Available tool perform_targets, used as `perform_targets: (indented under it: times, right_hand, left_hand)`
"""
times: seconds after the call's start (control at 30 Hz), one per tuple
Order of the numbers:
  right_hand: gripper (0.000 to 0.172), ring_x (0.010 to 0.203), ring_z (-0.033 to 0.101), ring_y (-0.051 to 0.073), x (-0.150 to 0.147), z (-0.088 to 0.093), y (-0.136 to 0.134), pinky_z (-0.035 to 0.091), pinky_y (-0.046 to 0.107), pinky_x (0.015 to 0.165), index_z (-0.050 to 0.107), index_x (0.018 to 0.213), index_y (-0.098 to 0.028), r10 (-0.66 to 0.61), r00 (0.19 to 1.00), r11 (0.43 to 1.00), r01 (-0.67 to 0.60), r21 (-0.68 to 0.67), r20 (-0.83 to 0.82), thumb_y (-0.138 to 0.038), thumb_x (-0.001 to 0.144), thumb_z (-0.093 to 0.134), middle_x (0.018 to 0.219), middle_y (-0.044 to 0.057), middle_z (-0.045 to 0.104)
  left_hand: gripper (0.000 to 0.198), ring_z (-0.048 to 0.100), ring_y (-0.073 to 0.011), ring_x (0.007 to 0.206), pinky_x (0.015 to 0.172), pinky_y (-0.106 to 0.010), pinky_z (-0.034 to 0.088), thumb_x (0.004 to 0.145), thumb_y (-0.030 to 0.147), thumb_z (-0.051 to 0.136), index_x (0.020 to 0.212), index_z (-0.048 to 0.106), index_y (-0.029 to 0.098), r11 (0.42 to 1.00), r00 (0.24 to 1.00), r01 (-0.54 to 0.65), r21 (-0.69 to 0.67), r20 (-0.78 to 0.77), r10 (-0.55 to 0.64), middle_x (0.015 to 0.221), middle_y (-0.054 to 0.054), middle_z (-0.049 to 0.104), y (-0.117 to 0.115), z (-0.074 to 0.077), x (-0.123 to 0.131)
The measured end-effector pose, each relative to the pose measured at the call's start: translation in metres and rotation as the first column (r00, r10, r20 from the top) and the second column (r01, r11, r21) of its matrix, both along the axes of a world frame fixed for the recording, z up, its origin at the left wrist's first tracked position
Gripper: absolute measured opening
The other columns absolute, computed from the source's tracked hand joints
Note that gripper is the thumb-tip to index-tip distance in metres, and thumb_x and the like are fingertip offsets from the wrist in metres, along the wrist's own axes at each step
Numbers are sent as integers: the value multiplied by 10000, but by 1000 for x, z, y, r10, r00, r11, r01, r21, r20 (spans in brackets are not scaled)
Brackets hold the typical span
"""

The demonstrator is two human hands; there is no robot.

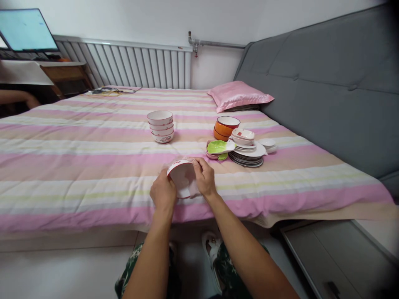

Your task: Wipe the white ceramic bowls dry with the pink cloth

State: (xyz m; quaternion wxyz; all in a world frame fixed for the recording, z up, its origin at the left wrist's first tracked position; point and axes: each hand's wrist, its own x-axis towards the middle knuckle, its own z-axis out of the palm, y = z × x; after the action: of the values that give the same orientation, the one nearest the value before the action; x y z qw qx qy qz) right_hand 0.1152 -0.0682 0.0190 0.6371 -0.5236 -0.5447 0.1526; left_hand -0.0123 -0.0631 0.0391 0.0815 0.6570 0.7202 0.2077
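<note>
A white bowl [183, 176] with a red rim is tilted on its side above the near part of the striped bed. My left hand [163, 190] grips its left edge, and my right hand [204, 176] is closed on its right edge, with thin pinkish material around that side. Beyond the hands stands a stack of white bowls [162, 126] with red patterns. To the right are orange bowls [222, 128], a green leaf-shaped dish [217, 146], small white dishes [243, 134] and a pile of plates [247, 159].
A pink pillow [238, 95] lies by the grey headboard [324, 70]. Cables [115, 90] rest on the bed's far left. A monitor [28, 30] stands on a desk at the left, near another person's arm [17, 97]. A grey cabinet [339, 253] is at the lower right.
</note>
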Motion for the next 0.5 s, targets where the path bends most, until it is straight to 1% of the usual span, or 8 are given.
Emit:
perform_targets:
  times: [0.1, 0.27, 0.37, 0.5]
  right_hand:
    - [262, 882, 656, 175, 0, 1, -1, 491, 268, 805, 647, 964, -186, -14, 1000, 999, 14, 33, 3, -317, 929, 423, 942, 50, 713]
    - [244, 929, 662, 163, -3, 6, -4, 505, 272, 853, 661, 994, -202, 41, 999, 992, -45, 118, 34, -281, 934, 439, 999, 43, 717]
    - [246, 997, 653, 165, -4, 7, -5, 498, 296, 913, 668, 1016, -213, 54, 994, 984, -70, 165, 96, -263, 938, 440, 1046, 50, 711]
    - [244, 1069, 626, 159, -6, 8, -3, 468, 327, 985, 675, 1024, -234, 46, 973, 968, -99, 229, 228, -252, 944, 445, 1070, 44, 708]
  left_hand:
    - [368, 652, -250, 804, 678, -305, 417, 899, 241, 372, 1203, 579, 243, 1000, 1000, 1, 9, 0, -1, 895, -113, 701, 0, -1, 0]
    - [367, 653, -249, 801, 675, -305, 417, 896, 236, 378, 1205, 577, 250, 1000, 1000, 1, 20, 9, -2, 921, -116, 703, 0, -1, 1]
    - [368, 654, -247, 795, 673, -303, 415, 900, 241, 377, 1212, 572, 252, 1000, 1000, 6, 23, 10, -6, 915, -114, 705, 0, 0, 1]
    - [375, 658, -250, 793, 658, -301, 404, 899, 232, 372, 1222, 561, 259, 1000, 1000, 8, 14, -1, -8, 910, -110, 708, -1, 1, 2]
